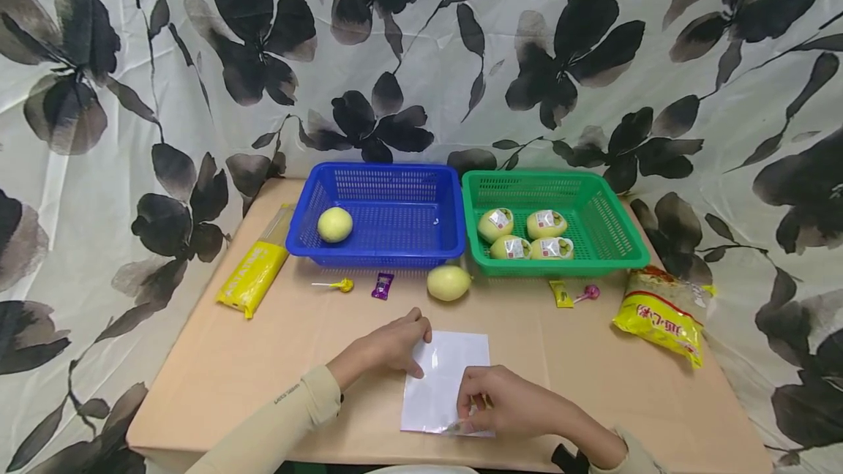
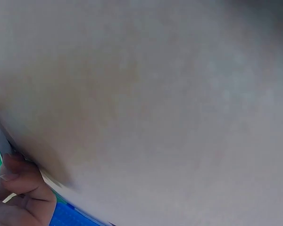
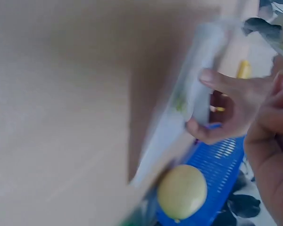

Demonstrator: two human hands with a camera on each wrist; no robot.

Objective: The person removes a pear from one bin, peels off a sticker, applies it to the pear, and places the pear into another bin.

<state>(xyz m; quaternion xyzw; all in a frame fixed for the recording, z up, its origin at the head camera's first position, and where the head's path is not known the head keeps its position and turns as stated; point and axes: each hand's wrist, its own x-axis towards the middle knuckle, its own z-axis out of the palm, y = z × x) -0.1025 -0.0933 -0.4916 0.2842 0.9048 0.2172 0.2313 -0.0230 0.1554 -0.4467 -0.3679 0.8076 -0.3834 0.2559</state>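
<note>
A white sheet (image 1: 443,386) with a glossy surface lies at the table's front. My left hand (image 1: 394,342) holds its left edge, thumb on the sheet and fingers curled by the upper corner. Over the lower right part, my right hand (image 1: 503,401) pinches a small clear label (image 1: 453,428) with a greenish mark between thumb and fingers. In the right wrist view a green patch shows on the sheet (image 3: 172,117). Just beyond the sheet sits an unlabelled pale yellow melon (image 1: 449,283). The left wrist view is mostly filled by blurred pale surface.
Behind stand a blue basket (image 1: 375,258) with one melon (image 1: 334,224) and a green basket (image 1: 560,268) with several labelled melons. Two lollipops and two small wrapped candies lie before them. A yellow packet (image 1: 253,276) is at left, a snack bag (image 1: 661,317) at right.
</note>
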